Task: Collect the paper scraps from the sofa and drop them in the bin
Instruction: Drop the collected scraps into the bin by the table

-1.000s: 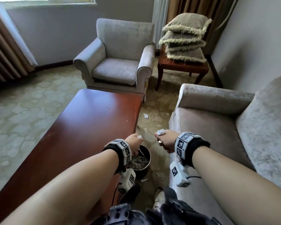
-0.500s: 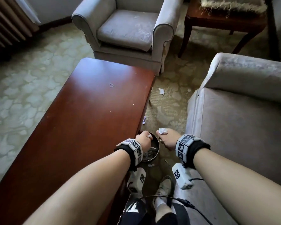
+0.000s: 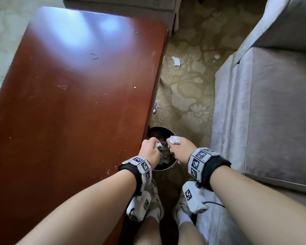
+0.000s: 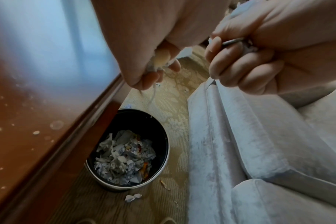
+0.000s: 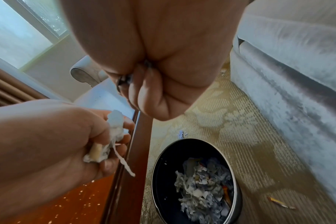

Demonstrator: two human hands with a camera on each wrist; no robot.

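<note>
Scraps: white crumpled wad [image 3: 174, 139] clenched in right hand [image 3: 179, 150]; smaller wad [image 5: 113, 137] with trailing strip pinched in left hand [image 3: 149, 149].
Bin: round dark bin [image 4: 164, 153] on carpet between coffee table [image 3: 74, 96] and sofa [image 3: 265, 110], already part full of paper.
Change: a second ago both fists were level with the table edge; now lowered over the bin mouth.
Meaning: release looks imminent.
Leftovers: stray scrap [image 3: 176, 61] on carpet.

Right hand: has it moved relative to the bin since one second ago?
Yes. The right hand was beside the bin, on the sofa side; now it overlaps the bin's right rim, so it shifted left.
</note>
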